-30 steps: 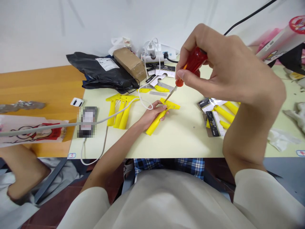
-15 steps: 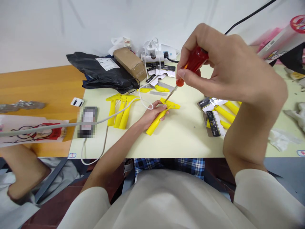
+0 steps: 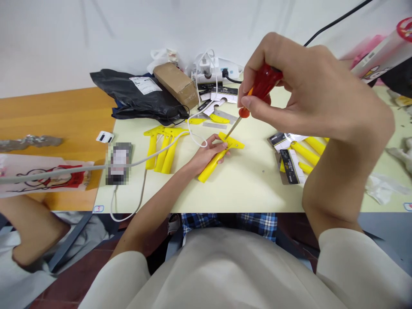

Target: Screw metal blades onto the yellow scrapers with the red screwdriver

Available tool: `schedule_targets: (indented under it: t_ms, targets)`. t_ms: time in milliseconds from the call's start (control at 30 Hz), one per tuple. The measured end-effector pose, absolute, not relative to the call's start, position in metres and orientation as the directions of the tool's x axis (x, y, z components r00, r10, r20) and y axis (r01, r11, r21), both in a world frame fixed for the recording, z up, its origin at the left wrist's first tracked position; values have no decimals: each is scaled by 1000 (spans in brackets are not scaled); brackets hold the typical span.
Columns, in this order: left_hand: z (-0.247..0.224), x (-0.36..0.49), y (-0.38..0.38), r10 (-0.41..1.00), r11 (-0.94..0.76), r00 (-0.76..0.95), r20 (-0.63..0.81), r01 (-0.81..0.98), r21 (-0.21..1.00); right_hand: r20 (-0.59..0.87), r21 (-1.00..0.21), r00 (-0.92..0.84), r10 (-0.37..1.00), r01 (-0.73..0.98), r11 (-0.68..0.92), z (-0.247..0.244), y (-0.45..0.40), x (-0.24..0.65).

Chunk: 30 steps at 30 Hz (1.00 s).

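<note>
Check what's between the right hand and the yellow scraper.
Head view: the screwdriver spans it, handle in the right hand, tip at the yellow scraper.

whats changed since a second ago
The right hand edged slightly right at the wrist; nothing was taken or let go. It still holds the red screwdriver with its tip at the yellow tool, which the left hand still grips.
</note>
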State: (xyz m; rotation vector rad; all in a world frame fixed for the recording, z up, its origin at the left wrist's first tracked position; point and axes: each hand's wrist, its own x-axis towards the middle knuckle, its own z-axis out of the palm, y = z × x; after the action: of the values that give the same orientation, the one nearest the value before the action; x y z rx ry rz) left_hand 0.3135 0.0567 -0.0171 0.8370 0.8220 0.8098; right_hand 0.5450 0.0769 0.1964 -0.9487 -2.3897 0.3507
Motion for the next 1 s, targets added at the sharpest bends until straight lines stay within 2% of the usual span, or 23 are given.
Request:
schedule_targets:
  t_ms: [133, 300, 400, 533, 633, 767, 900, 1000]
  targets:
    - [-15, 314, 56, 856, 424, 433, -282, -274, 863, 364, -408, -633, 684, 551, 728, 198, 76, 545]
    - [-18, 313, 57, 854, 408, 448, -264, -263, 874, 398, -333, -605, 690, 605, 723, 195, 76, 541]
    - [-19, 313, 57, 852, 424, 444, -278, -273, 864, 377, -356, -578, 723, 630, 690, 194, 76, 540]
    - [-20, 312, 58, 846, 433, 451, -283, -272, 859, 336, -412, -659, 673, 540, 734, 195, 77, 544]
    - [-23, 311, 60, 851, 436, 442, -283, -296, 850, 326, -397, -706, 629, 502, 769, 196, 78, 546]
    - [-26, 310, 60, 848, 432, 456, -270, -299, 851, 374, -338, -602, 705, 620, 708, 195, 77, 543]
    - [-26, 310, 61, 849, 447, 441, -291, -305, 841, 340, -359, -616, 711, 613, 704, 195, 79, 541]
    - [-27, 310, 62, 847, 454, 443, -295, -310, 835, 366, -362, -601, 710, 611, 704, 197, 80, 544]
